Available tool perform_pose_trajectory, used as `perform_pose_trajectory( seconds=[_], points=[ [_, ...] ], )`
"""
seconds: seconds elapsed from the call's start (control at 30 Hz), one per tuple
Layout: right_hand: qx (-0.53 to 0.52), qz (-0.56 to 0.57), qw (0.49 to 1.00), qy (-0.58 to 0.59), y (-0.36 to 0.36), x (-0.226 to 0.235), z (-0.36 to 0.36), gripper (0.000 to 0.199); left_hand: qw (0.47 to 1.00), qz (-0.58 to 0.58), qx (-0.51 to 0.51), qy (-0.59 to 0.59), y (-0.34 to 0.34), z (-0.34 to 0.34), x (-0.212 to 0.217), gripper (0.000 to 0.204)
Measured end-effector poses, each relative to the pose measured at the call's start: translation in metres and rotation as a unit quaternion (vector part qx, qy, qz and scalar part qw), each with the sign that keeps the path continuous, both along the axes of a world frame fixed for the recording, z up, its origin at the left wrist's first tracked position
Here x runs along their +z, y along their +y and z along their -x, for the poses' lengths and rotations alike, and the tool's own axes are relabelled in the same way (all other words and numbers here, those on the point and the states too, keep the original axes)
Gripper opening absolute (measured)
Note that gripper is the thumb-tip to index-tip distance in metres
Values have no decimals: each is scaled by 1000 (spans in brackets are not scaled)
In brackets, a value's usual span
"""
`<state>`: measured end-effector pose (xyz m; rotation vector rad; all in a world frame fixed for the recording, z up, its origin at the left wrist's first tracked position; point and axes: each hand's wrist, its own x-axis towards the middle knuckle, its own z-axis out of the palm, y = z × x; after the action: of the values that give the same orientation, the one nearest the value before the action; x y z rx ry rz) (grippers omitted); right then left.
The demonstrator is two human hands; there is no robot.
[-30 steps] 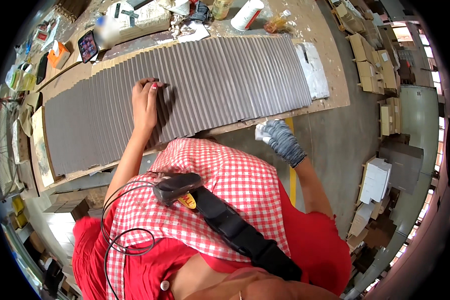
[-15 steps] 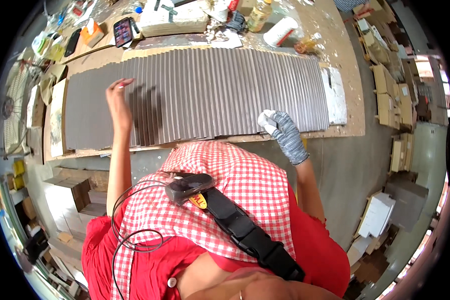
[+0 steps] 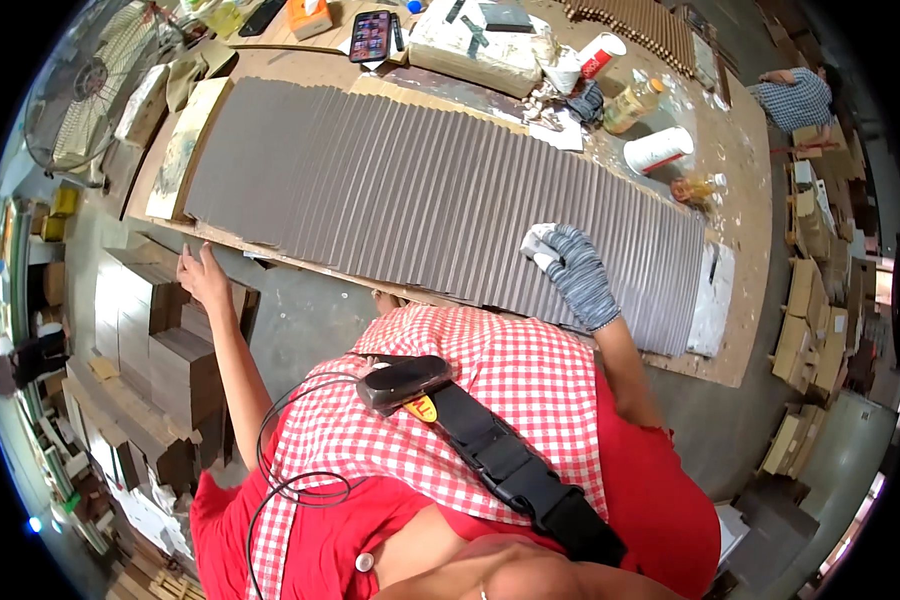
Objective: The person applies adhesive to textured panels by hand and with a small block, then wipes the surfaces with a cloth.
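Note:
A long overlapping row of dark grey-brown flat sheets (image 3: 420,200) lies slanted across the worktable, their edges showing as pale ridges. My right hand (image 3: 572,275), in a grey knitted glove, rests over the right half of the row with its fingers bent together. White shows at its fingertips; whether that is the glove or a small held thing, I cannot make out. My bare left hand (image 3: 206,276) is off the table's front left edge with fingers stretched apart and nothing in them. Stacked grey-brown boards or boxes (image 3: 183,345) stand just below it.
A wooden block (image 3: 192,150) flanks the row's left end and a white block (image 3: 711,300) its right. Behind lie a phone (image 3: 371,37), a wrapped white bundle (image 3: 475,48), bottles (image 3: 633,106) and a white canister (image 3: 658,150). A fan (image 3: 90,85) stands left; a person (image 3: 795,98) is far right.
My left hand has gone from above the sheets to beyond the table's front left edge. My view has turned left, so the table appears slanted. My right hand stays over the row.

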<state>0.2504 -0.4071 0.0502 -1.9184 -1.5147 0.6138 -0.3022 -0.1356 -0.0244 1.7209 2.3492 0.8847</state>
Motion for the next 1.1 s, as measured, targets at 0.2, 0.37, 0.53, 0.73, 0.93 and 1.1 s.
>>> perform_pose_trajectory(
  seconds=[0.2, 0.37, 0.53, 0.73, 0.93, 1.1],
  points=[
    [-3, 32, 984, -177, -9, 15, 3, 35, 997, -56, -41, 41, -30, -31, -1, 61],
    [-7, 25, 975, -223, -16, -1, -3, 36, 988, -104, -82, 85, -11, -62, 16, 54],
    [-34, 0, 968, -249, 34, -3, -41, 35, 989, -98, -85, 71, 18, -94, 19, 52],
    [-63, -31, 984, -161, 88, -17, -112, 27, 988, -96, -94, 76, 33, -92, -9, 56],
    [15, 8, 987, -157, 24, -3, -69, 29, 989, -76, -86, 92, 32, -92, -12, 55],
    [12, 36, 985, -169, -19, 7, -35, 29, 989, -83, -86, 89, 28, -96, -8, 53]
  ],
)
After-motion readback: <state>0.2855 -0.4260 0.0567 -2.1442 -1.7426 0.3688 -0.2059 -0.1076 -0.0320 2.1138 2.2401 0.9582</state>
